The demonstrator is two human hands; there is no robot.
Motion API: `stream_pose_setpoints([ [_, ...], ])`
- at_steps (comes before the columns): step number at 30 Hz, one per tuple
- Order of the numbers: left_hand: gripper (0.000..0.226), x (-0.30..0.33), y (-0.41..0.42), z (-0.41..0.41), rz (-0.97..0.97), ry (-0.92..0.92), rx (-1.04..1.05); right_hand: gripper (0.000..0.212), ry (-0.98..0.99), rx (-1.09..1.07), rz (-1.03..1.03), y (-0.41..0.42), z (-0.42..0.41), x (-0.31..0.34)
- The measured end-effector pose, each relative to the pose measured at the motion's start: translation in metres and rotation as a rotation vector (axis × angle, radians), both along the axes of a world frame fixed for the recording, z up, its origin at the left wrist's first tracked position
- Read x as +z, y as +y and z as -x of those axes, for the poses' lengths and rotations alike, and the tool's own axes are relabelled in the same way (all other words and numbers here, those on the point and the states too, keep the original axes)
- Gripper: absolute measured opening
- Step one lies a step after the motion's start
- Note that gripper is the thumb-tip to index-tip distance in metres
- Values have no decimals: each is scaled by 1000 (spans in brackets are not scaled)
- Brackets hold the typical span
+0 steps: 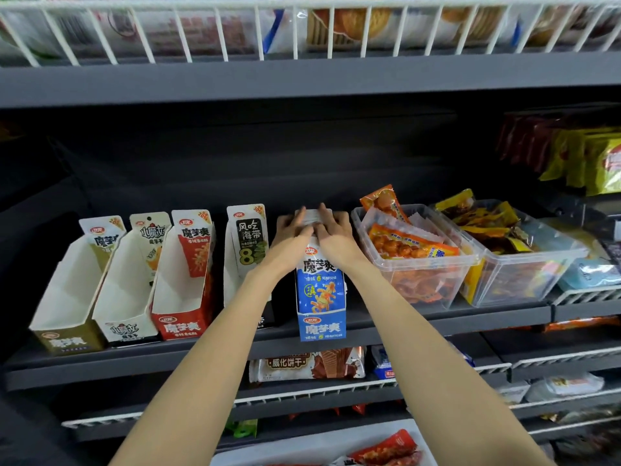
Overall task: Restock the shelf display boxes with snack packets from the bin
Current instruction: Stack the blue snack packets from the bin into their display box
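I have both hands up at the far end of the blue box [322, 290], which sits on the dark shelf [208, 351] between the black box [247, 250] on its left and a clear tub [416, 260] on its right. My left hand [294, 227] and right hand [331, 225] are side by side, fingers curled over a pale stack of packets [311, 215] at the top of the blue box, pinching it from both sides; the stack seems to be going down into the box, though I cannot see how deep it sits. As for progress, I judge this early to middling. The three boxes to the left, the olive box [69, 297], the white box [127, 290] and the red box [183, 284], show bare white insides, so they look empty and waiting. The black box I cannot read for contents from here. The blue box is the one being filled now. The clear tub and the second tub [514, 257] further right already hold plenty of orange and yellow packs. The bin [302, 445] lies near me at the bottom edge, with red packets [386, 449] showing in it, so there is stock left to move. After this stack settles, the empty boxes on the left remain to be done.
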State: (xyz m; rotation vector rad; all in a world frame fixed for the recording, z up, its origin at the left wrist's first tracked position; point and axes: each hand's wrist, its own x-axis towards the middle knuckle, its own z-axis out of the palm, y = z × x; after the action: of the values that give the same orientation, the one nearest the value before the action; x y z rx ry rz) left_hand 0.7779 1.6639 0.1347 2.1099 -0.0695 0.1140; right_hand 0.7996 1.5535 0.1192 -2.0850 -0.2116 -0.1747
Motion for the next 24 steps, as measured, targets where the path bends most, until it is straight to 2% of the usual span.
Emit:
stream_pose_setpoints([
  [3,48,0,-3,0,-77,-7,25,49,-28,18,91,-1,3,-2],
  [4,48,-1,-2,1,-55,-28,12,49,-43,33,72,-2,8,0],
  [6,50,-3,-2,6,23,-99,-4,51,-40,35,-105,-4,22,7],
  [9,58,-3,-3,21,238,-184,43,57,-32,42,-372,-5,52,14],
  [12,59,-12,0,36,539,-154,74,69,-26,79,-454,-10,76,4],
  [15,68,-18,4,46,697,-21,16,85,45,85,-456,-12,79,-5],
  [17,53,-16,-2,50,744,20,-29,91,96,115,-458,-9,78,-4],
  [19,47,-17,-8,52,776,25,-104,87,99,158,-437,-8,76,-6],
  [22,63,-22,-6,57,714,-21,-186,100,77,207,-305,-14,87,-8],
  [24,75,-30,0,62,604,-51,-251,98,31,264,-203,-20,92,-16],
])
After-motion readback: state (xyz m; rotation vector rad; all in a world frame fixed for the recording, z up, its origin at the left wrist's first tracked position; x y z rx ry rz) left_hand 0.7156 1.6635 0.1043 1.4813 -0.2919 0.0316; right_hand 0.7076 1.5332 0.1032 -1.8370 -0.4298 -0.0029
